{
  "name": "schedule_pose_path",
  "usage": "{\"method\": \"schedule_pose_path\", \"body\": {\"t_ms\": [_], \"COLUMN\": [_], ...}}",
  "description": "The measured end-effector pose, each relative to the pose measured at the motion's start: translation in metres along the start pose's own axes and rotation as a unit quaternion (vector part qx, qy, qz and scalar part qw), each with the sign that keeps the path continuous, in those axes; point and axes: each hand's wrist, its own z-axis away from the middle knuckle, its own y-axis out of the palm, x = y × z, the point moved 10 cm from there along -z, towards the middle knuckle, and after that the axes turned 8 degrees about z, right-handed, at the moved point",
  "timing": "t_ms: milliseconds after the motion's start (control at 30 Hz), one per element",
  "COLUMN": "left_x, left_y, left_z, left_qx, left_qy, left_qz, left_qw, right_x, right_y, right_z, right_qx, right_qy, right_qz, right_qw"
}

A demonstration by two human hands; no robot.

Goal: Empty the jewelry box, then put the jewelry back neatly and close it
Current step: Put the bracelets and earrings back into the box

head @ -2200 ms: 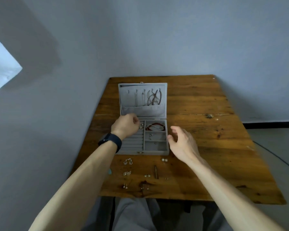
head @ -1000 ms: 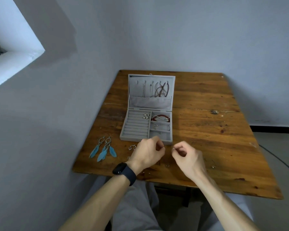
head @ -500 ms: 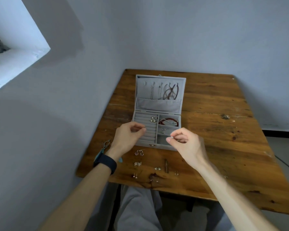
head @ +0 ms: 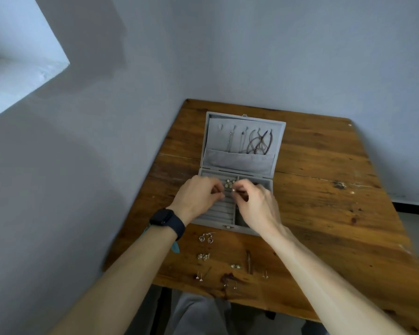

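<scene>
Left hand (head: 198, 197) and right hand (head: 254, 204) are close together, not touching, both over the ring rolls of the jewelry box (head: 211, 222). I see the right thumb and forefinger pinching a small pale stud (head: 233, 189). Left fingers are curled; I can't tell if they hold anything. Black watch (head: 166, 220) on the left wrist.

Worn wooden table (head: 324, 213) sits in a corner of grey walls (head: 300, 56), with a white ledge (head: 22, 68) upper left.

Box is open on the table's left half, lid leaning back. In the lid, necklaces (head: 258, 142) hang into a pocket. On the rolls, a stud cluster (head: 228, 184) sits just beyond the fingertips. Loose earrings (head: 206, 238) lie on the table in front of the box. A blue feather tip (head: 176, 247) shows beside the left forearm.
</scene>
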Motion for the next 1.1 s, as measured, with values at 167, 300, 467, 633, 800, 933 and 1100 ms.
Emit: {"method": "schedule_pose_path", "body": {"t_ms": [167, 300, 467, 633, 800, 933, 1100], "left_x": [-0.008, -0.007, -0.006, 0.004, 0.009, 0.012, 0.006], "left_y": [0.009, 0.011, 0.013, 0.013, 0.009, 0.01, 0.012], "left_z": [-0.012, -0.016, -0.012, -0.009, -0.008, -0.008, -0.004], "left_qx": [0.031, 0.03, 0.019, 0.017, -0.017, -0.025, -0.024], "left_qy": [0.045, 0.044, 0.048, 0.028, 0.009, -0.012, -0.022], "left_qz": [-0.036, -0.026, -0.028, 0.029, 0.035, 0.027, 0.013], "left_qw": [0.998, 0.998, 0.998, 0.999, 0.999, 0.999, 0.999], "right_x": [-0.006, -0.005, -0.004, 0.001, -0.001, 0.002, 0.004], "right_y": [0.011, 0.013, 0.013, 0.02, 0.016, 0.016, 0.019], "right_z": [-0.005, -0.013, -0.016, -0.02, -0.017, -0.013, -0.008], "right_qx": [0.032, 0.065, 0.087, 0.119, 0.097, 0.082, 0.081], "right_qy": [0.021, 0.047, 0.047, 0.036, 0.04, 0.048, 0.032], "right_qz": [0.001, -0.006, 0.019, 0.022, 0.003, 0.03, 0.055], "right_qw": [0.999, 0.997, 0.995, 0.992, 0.994, 0.995, 0.995]}}
